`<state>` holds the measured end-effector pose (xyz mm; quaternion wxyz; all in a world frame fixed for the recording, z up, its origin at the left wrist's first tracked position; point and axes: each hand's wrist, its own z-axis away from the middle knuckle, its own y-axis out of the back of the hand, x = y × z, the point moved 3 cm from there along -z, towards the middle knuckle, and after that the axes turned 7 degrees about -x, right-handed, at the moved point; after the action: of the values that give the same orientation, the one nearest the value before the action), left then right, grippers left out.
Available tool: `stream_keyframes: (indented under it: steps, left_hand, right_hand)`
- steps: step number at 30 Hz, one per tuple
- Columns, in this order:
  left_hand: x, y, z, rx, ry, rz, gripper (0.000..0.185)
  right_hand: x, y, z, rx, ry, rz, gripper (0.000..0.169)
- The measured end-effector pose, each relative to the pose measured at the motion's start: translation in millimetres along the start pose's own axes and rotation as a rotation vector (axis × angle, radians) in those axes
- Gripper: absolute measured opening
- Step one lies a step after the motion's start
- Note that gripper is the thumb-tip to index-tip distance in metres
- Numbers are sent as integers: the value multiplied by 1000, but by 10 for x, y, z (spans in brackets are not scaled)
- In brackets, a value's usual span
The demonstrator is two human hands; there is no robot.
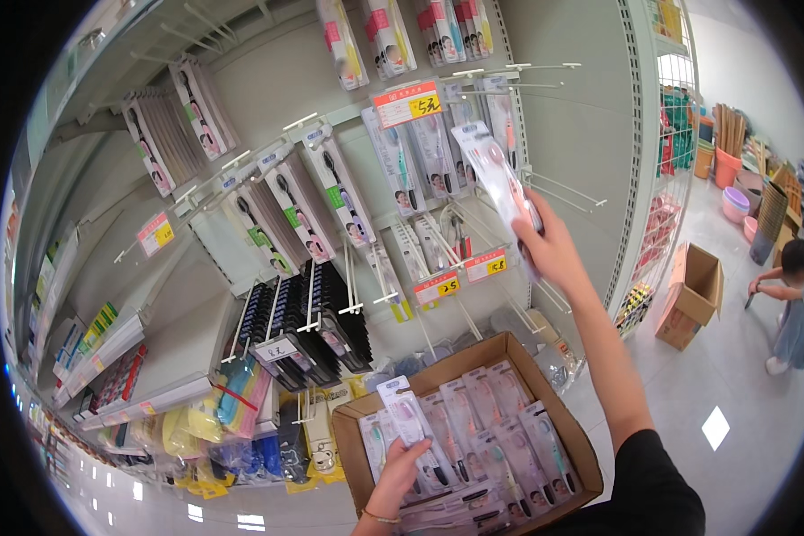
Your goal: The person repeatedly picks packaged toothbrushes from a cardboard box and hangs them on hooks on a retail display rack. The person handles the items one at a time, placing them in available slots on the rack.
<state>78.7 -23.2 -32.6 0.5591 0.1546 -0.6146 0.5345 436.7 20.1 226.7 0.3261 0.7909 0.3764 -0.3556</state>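
My right hand [549, 244] grips the lower end of a packaged toothbrush [499, 177] with an orange-pink handle, in front of the hanging hooks at the upper right. Beside it, similar toothbrush packs [395, 164] hang behind an orange and white price tag [409, 102]. Lower down, my left hand [398, 469] holds another packaged toothbrush [412, 429] with a pink head and dark handle end, over an open cardboard box [583, 462]. Rows of toothbrush packs in clear blisters fill the box.
More toothbrush packs [338, 187] and black-backed packs [301, 328] hang on hooks at left. Bare metal hooks [566, 191] jut out at right. An open carton [690, 295] stands on the floor near a crouching person [794, 295]. Bagged goods [234, 422] lie low on the left.
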Motion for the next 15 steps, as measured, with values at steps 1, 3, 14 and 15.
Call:
stream_keyframes:
  steps: [1, 3, 14, 15]
  left_hand:
    - [10, -16, 8, -5, 12, 2, 28]
    - [4, -22, -7, -17, 12, -13, 28]
    - [3, -59, -29, -29, 23, -76, 26]
    - [-9, -51, -25, -30, 23, -77, 26]
  right_hand:
    - [13, 17, -160, 6, -11, 70, 59]
    - [164, 30, -478, 92, 109, 225, 59]
    - [465, -185, -979, 149, 150, 229, 58]
    - [458, -213, -975, 157, 163, 234, 58]
